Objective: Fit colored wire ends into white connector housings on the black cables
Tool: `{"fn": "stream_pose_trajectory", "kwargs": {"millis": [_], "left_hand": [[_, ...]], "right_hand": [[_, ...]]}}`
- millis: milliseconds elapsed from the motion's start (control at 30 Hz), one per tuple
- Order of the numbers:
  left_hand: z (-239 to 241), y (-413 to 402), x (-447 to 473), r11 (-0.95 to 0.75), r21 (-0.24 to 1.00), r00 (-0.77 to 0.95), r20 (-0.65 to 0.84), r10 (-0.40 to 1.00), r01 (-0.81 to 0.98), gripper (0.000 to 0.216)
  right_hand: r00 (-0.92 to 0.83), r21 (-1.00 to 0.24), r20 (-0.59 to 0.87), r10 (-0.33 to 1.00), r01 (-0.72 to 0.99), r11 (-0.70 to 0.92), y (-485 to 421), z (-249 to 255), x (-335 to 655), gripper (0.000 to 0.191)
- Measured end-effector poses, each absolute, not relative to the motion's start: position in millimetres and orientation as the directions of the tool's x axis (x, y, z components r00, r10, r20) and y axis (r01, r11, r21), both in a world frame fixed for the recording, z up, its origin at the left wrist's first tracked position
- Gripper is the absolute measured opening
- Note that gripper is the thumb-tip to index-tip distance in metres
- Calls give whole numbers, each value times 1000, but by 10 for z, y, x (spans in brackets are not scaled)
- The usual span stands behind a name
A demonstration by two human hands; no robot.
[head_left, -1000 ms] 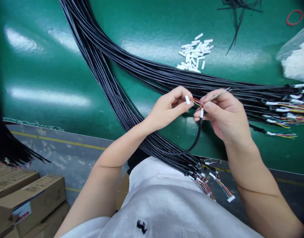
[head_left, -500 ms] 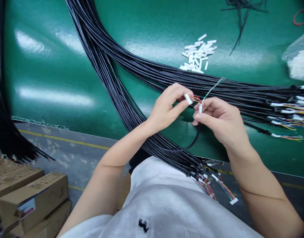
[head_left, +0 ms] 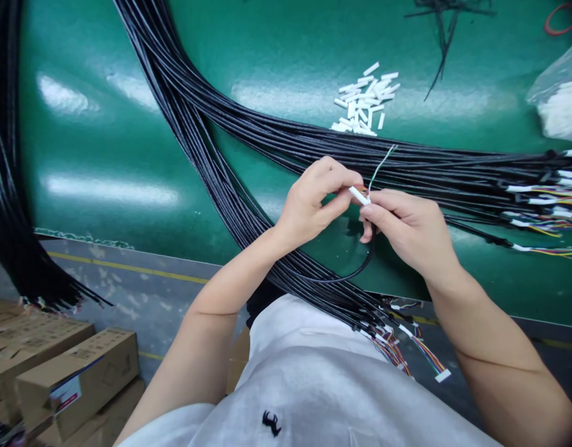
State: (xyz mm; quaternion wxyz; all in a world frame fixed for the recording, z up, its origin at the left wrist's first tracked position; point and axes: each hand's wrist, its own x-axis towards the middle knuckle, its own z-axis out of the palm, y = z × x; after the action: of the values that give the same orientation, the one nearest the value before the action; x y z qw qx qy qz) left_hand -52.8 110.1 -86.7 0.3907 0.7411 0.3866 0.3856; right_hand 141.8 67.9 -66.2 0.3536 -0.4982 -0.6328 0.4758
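Observation:
My left hand [head_left: 316, 198] is closed, pinching a small white plug connector [head_left: 359, 195] between thumb and fingertips. Short coloured wires show just behind the connector. Close against it, my right hand [head_left: 409, 230] is closed on the end of a black cable [head_left: 370, 254], which curves down and left into the near bundle. A thin pale green wire [head_left: 381, 164] sticks up free from between the hands. The white sleeve on the cable end is mostly hidden by my right thumb and the connector. Both hands are over the black cable bundle [head_left: 230, 198].
A pile of short white tubes [head_left: 367, 99] lies beyond the bundles on the green table [head_left: 94, 143]. Black strips [head_left: 446, 43], a red ring [head_left: 562, 18] and a clear bag of white pieces [head_left: 565, 105] are farther back. Cardboard boxes [head_left: 85, 372] stand on the floor at left.
My hands have come together, so the connector now meets my right fingertips and covers the white sleeve. The green wire has shifted left. The whole view has moved slightly.

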Motion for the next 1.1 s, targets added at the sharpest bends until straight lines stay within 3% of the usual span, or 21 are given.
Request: {"fn": "stream_pose_trajectory", "kwargs": {"millis": [233,500,767,900,1000,1100], "left_hand": [[-926,1100,-543,-524,801,418,387,822,288,17],[-871,1098,-546,-472,819,429,316,846,327,23],[-909,1082,-540,-556,747,453,379,807,364,17],[-932,1063,-549,-545,742,423,381,822,391,15],[-931,1067,-552,-521,754,405,364,838,400,17],[-921,1084,-556,-526,768,409,375,832,365,14]], "right_hand": [[-269,-950,-87,959,312,1,680,-628,1408,24],[-286,-943,-88,954,331,12,684,-601,1399,26],[-289,-945,-101,952,328,-1,658,-601,1370,29],[-208,-972,-196,958,171,-162,654,-661,1364,8],[-162,-971,-238,958,19,-238,645,-703,1356,28],[-128,-973,-227,966,-1,-229,629,-703,1344,26]]}}
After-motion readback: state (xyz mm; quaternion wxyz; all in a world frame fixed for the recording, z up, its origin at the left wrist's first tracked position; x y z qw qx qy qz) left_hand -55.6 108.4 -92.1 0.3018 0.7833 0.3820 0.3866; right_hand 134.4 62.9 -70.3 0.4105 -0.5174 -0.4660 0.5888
